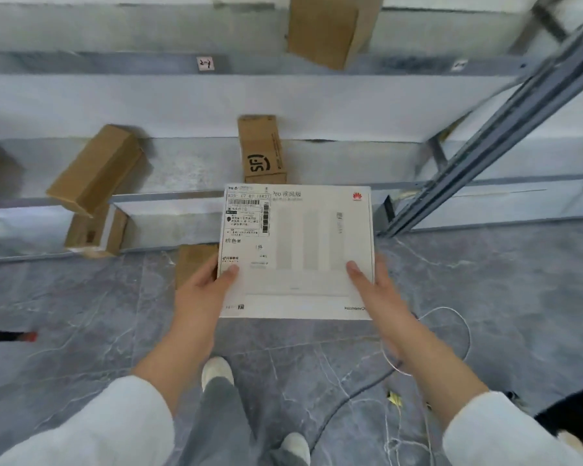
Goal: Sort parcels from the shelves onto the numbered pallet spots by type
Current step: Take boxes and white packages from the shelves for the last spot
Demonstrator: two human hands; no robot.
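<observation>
- White flat parcel (303,250): held face up in the air in front of the person, over the grey floor (81,314) and just short of the shelf rack (182,95). A printed shipping label (248,213) covers its far left corner and a small red logo sits at its far right corner.
- Left hand (202,290): grips the parcel's near left edge, thumb lying on the top face; the fingers go under and are hidden.
- Right hand (374,290): grips the parcel's near right edge in the same way, thumb on top and fingers out of sight below.
- Just beyond the parcel's far edge, a brown box with black lettering (261,149) stands on end on a shelf.
- Beyond and to the left of the parcel, a tilted brown box (95,169) leans over the shelf's front edge, with another brown box (95,230) below it.
- Partly hidden behind the parcel's left edge, a low brown box (192,260) shows beside the left hand.
- Far above the parcel, a large brown box (327,28) sits on a higher shelf.
- To the right of the parcel, a grey diagonal brace (485,146) runs up the rack.
- Near the parcel's right corner, a thin white cable (465,331) loops on the floor.
</observation>
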